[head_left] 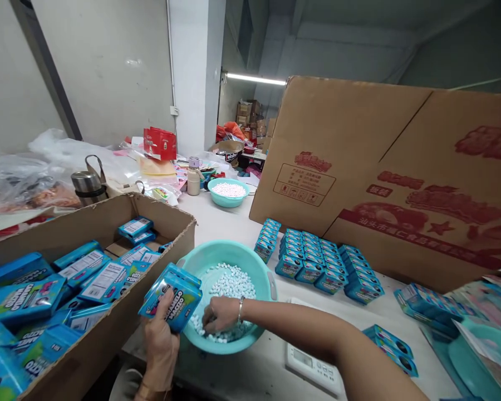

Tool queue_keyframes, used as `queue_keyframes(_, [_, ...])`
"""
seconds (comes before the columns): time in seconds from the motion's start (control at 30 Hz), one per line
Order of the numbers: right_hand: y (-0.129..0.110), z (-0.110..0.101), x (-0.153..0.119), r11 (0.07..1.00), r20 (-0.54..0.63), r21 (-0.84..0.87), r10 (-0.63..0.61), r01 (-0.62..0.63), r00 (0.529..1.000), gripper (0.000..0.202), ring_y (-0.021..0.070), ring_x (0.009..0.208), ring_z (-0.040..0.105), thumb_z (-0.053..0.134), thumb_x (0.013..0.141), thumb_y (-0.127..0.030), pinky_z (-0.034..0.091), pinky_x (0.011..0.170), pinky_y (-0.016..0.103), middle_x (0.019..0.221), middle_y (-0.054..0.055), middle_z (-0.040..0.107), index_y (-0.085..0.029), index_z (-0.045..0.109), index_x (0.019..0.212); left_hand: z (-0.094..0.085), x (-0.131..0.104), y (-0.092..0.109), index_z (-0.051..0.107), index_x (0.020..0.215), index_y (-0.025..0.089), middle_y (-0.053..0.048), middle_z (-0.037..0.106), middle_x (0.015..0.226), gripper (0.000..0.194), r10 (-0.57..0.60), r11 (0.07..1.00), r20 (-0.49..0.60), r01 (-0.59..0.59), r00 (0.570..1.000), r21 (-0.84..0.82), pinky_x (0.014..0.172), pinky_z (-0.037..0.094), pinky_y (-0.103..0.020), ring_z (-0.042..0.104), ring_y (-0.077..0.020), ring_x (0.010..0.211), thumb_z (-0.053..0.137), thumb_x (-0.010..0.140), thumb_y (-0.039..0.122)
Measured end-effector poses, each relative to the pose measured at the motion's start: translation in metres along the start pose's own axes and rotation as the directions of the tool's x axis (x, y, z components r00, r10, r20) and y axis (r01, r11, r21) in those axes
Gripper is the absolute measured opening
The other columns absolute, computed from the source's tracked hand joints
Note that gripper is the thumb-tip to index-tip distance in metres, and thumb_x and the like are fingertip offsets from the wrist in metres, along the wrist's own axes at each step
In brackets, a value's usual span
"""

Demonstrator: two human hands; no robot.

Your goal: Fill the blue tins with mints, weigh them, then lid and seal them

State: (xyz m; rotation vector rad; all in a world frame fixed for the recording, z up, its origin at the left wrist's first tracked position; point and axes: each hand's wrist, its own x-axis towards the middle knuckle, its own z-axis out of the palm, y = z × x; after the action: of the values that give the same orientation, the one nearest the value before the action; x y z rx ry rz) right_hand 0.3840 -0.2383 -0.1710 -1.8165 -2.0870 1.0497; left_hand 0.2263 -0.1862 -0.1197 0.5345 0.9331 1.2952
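My left hand (162, 337) is wrapped round a small stack of blue candy boxes (177, 298), thumb on the front face. It holds them just left of a turquoise basin (221, 250). Small pale candies (234, 281) lie heaped in the basin. My right hand (223, 314), with a bracelet at the wrist, reaches down among these candies. Its fingers are curled, and the fingertips are partly buried, so how many candies they hold is hidden.
At left stands a cardboard box (183, 231) of loose blue boxes. Rows of blue boxes (311, 259) stand before a large carton (359, 145). A white scale (313, 365) lies under my right forearm. Farther back are another candy basin (228, 203) and a bottle (193, 178).
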Motion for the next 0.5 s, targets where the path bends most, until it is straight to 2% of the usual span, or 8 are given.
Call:
queue_keyframes(0.1, [0.008,-0.016,-0.033,0.995,0.062,-0.1,-0.01,0.016,0.998,0.015,0.0144,0.074,0.06,0.073,0.074,-0.035,0.038,0.064,0.022,0.083,-0.003,0.073,-0.024,0.078,0.083,-0.006,-0.004,0.003,0.064,0.105,0.023,0.001,0.069,0.086,0.052,-0.008,0.981,0.191,-0.03,0.981,0.193,0.068,0.058,-0.033,0.067,-0.0181,0.073,0.084,0.059,0.034])
queue_keyframes(0.17, [0.014,-0.03,-0.051,0.999,0.048,-0.052,0.009,-0.007,0.999,0.016,0.0147,0.077,0.062,0.073,0.074,-0.036,0.04,0.066,0.021,0.085,-0.003,0.074,-0.025,0.078,0.085,-0.008,-0.011,0.009,0.06,0.114,0.024,0.0,0.068,0.088,0.065,0.027,0.896,0.357,-0.181,0.934,0.405,0.074,0.058,-0.037,0.067,-0.021,0.077,0.086,0.056,0.037])
queue_keyframes(0.23, [0.02,-0.043,-0.065,0.999,-0.015,-0.009,0.035,-0.035,0.999,0.018,0.0157,0.083,0.064,0.072,0.076,-0.039,0.043,0.072,0.021,0.091,-0.002,0.074,-0.026,0.078,0.088,-0.005,-0.018,0.018,0.055,0.122,0.025,-0.004,0.068,0.102,0.074,0.102,0.686,0.552,-0.461,0.827,0.563,0.085,0.054,-0.041,0.066,-0.0265,0.094,0.085,0.056,0.04])
queue_keyframes(0.3, [0.027,-0.054,-0.073,0.99,-0.128,-0.056,0.119,-0.127,0.985,0.023,0.0187,0.093,0.064,0.072,0.078,-0.042,0.044,0.08,0.024,0.101,0.0,0.073,-0.027,0.077,0.093,0.007,-0.021,0.028,0.052,0.128,0.024,-0.008,0.063,0.118,0.074,0.077,0.403,0.767,-0.724,0.637,0.56,0.095,0.049,-0.042,0.061,-0.0299,0.11,0.08,0.062,0.039])
queue_keyframes(0.37, [0.035,-0.058,-0.072,0.956,-0.23,-0.123,0.233,-0.265,0.945,0.032,0.0239,0.103,0.062,0.069,0.08,-0.044,0.045,0.087,0.03,0.113,0.005,0.069,-0.027,0.073,0.106,0.027,-0.018,0.033,0.052,0.129,0.023,-0.01,0.061,0.12,0.069,-0.121,0.134,0.889,-0.88,0.443,0.456,0.096,0.047,-0.042,0.059,-0.0314,0.112,0.075,0.064,0.031])
queue_keyframes(0.4, [0.038,-0.058,-0.069,0.933,-0.261,-0.139,0.287,-0.331,0.921,0.037,0.0267,0.105,0.062,0.067,0.082,-0.044,0.045,0.089,0.034,0.117,0.009,0.067,-0.025,0.07,0.113,0.04,-0.016,0.032,0.055,0.126,0.023,-0.01,0.061,0.117,0.067,-0.264,0.014,0.888,-0.919,0.378,0.395,0.094,0.047,-0.043,0.06,-0.0323,0.108,0.074,0.062,0.025])
queue_keyframes(0.47, [0.043,-0.053,-0.06,0.894,-0.304,-0.139,0.372,-0.427,0.877,0.042,0.0318,0.106,0.062,0.065,0.083,-0.042,0.047,0.089,0.042,0.122,0.016,0.063,-0.021,0.065,0.12,0.065,-0.012,0.023,0.061,0.115,0.022,-0.011,0.062,0.111,0.064,-0.559,-0.161,0.766,-0.948,0.317,0.275,0.09,0.047,-0.046,0.062,-0.0349,0.101,0.075,0.053,0.017])
queue_keyframes(0.5, [0.045,-0.05,-0.055,0.877,-0.324,-0.133,0.402,-0.462,0.856,0.043,0.0331,0.105,0.062,0.065,0.083,-0.042,0.047,0.088,0.044,0.123,0.018,0.062,-0.019,0.065,0.119,0.076,-0.012,0.015,0.064,0.108,0.021,-0.011,0.064,0.108,0.062,-0.681,-0.196,0.669,-0.954,0.299,0.226,0.088,0.048,-0.048,0.062,-0.0361,0.099,0.076,0.048,0.015])
